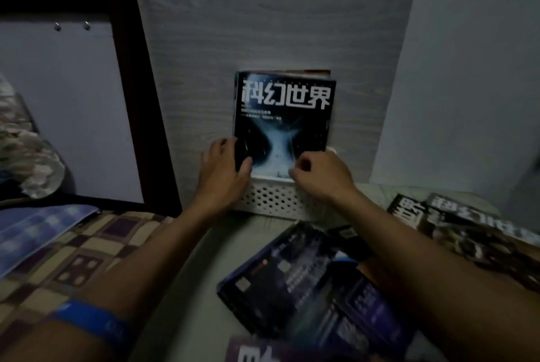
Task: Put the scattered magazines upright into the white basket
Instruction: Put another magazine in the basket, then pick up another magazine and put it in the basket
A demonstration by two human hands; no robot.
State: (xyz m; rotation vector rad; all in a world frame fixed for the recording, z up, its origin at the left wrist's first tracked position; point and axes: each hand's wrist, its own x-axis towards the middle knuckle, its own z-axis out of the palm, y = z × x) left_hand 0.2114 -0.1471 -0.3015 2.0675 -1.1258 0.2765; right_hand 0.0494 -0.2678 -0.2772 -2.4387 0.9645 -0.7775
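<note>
A white perforated basket [271, 198] stands against the grey wall. A dark magazine [285, 116] with large white characters stands upright in it, with other magazines behind. My left hand [225, 169] grips the magazine's lower left edge, thumb on the cover. My right hand [318, 174] pinches its lower right corner at the basket rim. On the table lies a dark blue magazine [295, 280] under my right forearm. Two more magazines [455, 221] overlap at the right. Another magazine [263, 353] shows at the bottom edge.
A bed with a checked cover [87, 256] and a blue plaid cloth [38, 230] lies at the left. A dark bed frame post [137, 84] stands beside the basket. The pale table surface [198, 271] runs between bed and magazines.
</note>
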